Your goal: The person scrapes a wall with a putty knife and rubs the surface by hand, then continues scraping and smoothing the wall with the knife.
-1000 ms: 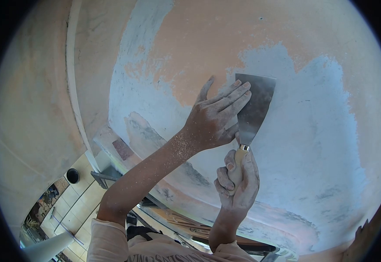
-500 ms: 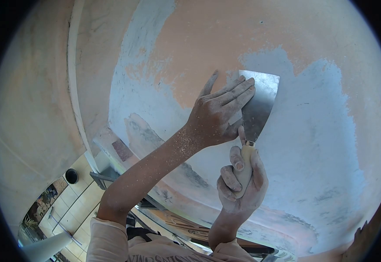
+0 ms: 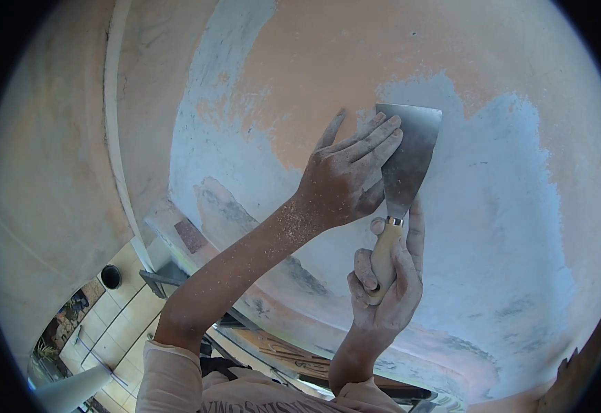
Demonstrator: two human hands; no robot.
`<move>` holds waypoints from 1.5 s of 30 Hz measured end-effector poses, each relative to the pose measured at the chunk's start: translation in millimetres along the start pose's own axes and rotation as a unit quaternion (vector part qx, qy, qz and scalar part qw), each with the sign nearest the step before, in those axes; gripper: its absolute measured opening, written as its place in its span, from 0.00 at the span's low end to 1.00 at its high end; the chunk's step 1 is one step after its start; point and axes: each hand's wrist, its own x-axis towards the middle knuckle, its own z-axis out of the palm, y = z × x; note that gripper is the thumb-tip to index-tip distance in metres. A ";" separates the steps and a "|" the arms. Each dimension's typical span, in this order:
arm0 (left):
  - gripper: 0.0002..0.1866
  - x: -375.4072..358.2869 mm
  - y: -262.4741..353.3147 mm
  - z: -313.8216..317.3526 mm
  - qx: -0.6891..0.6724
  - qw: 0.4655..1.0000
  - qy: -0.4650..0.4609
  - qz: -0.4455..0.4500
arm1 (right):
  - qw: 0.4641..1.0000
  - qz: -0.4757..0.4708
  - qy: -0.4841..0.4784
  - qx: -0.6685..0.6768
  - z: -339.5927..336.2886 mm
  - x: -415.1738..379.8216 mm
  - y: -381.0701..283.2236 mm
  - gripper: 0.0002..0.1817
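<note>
My right hand (image 3: 390,282) is wrapped round the pale wooden handle of a wide putty knife (image 3: 410,151), its forefinger stretched up along the base of the blade. The metal blade points up against the patchy wall (image 3: 479,186). My left hand (image 3: 349,168) lies with fingers stretched, their tips over the blade's left edge and the thumb side spread toward bare peach wall. White dust coats both hands and speckles the left forearm. Around the blade the wall carries pale blue-white filler, with peach paint above and scraped grey patches below.
At the left a vertical white strip (image 3: 112,103) runs down a second wall face. Below it are floor tiles (image 3: 121,330), a black bucket (image 3: 111,277), a pale pole (image 3: 73,396) and some plants. A dark jagged edge (image 3: 583,372) borders the right.
The putty knife has tilted and its blade has slid slightly up, now less shiny. My right forefinger has moved from the left of the handle to its right side. My left hand has barely moved.
</note>
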 end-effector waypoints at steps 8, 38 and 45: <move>0.24 -2.9 5.7 4.3 0.011 1.000 -0.007 -0.010 | 1.000 0.005 0.013 0.003 6.1 1.8 -10.8 0.29; 0.24 3.3 9.9 -3.7 0.032 0.999 -0.025 -0.020 | 0.935 -0.097 0.011 -0.341 2.7 8.5 -10.4 0.28; 0.24 13.1 -0.5 -6.8 0.046 0.999 0.001 -0.018 | 0.940 -0.091 0.006 -0.328 8.0 13.8 -7.3 0.28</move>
